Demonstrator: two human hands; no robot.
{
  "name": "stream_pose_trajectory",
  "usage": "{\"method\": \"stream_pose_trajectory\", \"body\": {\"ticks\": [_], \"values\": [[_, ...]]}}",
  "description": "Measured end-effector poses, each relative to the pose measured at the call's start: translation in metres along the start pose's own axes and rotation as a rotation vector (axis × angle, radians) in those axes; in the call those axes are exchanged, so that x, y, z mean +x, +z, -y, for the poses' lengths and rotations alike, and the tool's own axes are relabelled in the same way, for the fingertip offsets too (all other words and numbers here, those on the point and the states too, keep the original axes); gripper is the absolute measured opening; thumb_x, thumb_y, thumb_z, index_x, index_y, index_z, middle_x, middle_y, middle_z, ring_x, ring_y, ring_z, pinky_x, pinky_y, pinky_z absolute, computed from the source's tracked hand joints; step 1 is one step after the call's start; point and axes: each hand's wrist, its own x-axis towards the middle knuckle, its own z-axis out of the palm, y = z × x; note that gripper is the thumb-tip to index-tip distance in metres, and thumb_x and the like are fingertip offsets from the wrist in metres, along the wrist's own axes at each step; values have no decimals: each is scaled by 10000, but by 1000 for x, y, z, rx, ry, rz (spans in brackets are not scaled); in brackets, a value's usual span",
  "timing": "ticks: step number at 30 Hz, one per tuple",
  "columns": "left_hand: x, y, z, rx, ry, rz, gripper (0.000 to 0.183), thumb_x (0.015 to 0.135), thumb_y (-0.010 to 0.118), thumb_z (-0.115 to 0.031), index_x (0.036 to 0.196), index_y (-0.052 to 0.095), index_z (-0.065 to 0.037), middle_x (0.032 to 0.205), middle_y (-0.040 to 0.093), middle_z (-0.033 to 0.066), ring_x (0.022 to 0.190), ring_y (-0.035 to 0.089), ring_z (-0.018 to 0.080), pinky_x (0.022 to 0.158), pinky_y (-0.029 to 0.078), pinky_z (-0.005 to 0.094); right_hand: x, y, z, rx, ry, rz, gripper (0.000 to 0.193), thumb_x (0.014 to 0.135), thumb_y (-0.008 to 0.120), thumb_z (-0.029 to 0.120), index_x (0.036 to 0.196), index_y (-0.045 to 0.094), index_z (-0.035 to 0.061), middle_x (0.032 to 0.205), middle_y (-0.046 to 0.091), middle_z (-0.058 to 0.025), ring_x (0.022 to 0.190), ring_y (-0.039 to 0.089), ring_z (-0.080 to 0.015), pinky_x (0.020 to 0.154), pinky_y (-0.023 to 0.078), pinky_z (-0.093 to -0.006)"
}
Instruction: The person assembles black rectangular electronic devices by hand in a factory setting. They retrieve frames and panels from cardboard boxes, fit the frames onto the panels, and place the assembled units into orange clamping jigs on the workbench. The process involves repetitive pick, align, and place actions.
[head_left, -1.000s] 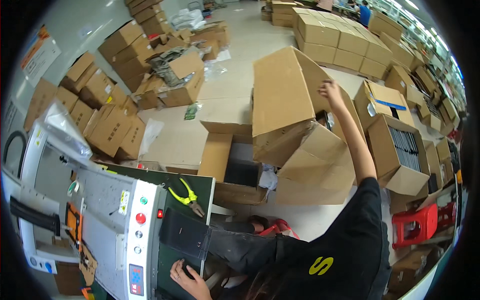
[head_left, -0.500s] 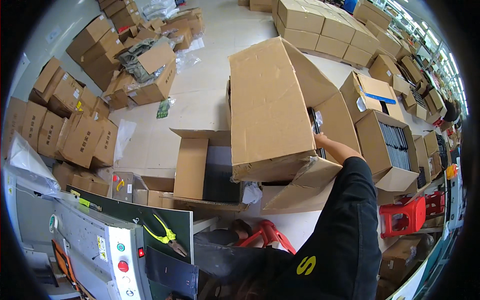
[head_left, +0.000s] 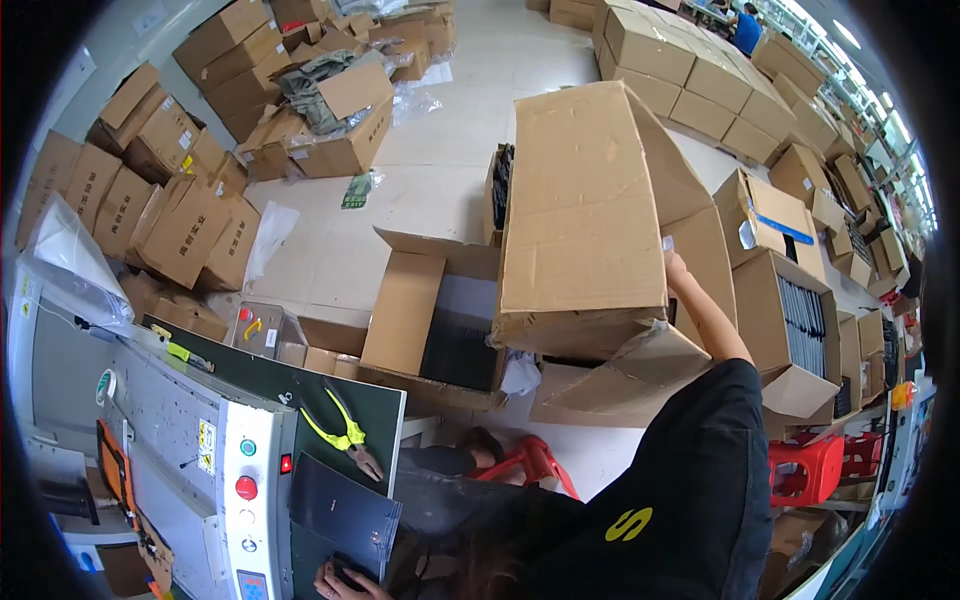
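Observation:
My right hand reaches into a large, worn cardboard box standing on its side, with its flaps spread. The box wall hides the fingertips, so I cannot tell what they hold. My left hand lies low on the green-topped bench, fingers apart, by the near edge of a dark flat panel. Above that panel lie yellow-handled pliers. Left of the large box stands an open carton with a dark flat thing inside.
A grey machine with buttons takes up the bench's left. Red stools stand at right, beside an open carton of dark flat pieces. Stacked cartons line the back. More boxes stand at left.
The view has shifted, so the scene sits further right. My left hand has come into view at the bench. My right hand is deeper in the box; the dark piece beside it is now hidden.

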Motion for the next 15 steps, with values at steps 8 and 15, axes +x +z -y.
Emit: {"method": "stream_pose_trajectory", "body": {"ticks": [8, 15], "values": [[-7, -8, -5, -22, -14, 57, 257, 882, 542, -104, 1099, 547, 34, 1035, 514, 259, 980, 495, 434, 856, 400, 496, -34, -219, 30, 679, -102, -432, 155, 785, 550, 26, 890, 657, -14, 768, 690, -78, 697, 660, -161, 587, 505, -296], [-28, -6, -18, -380, -145, -96, 263, 935, 441, -73, 1138, 503, 82, 1153, 525, 212, 1105, 496, 337, 973, 360, 420, -211, -391, 242, 788, -824, -1275, 301, 826, 456, -83, 1076, 598, 6, 908, 645, -106, 688, 533, -200, 631, 438, -316]]}}
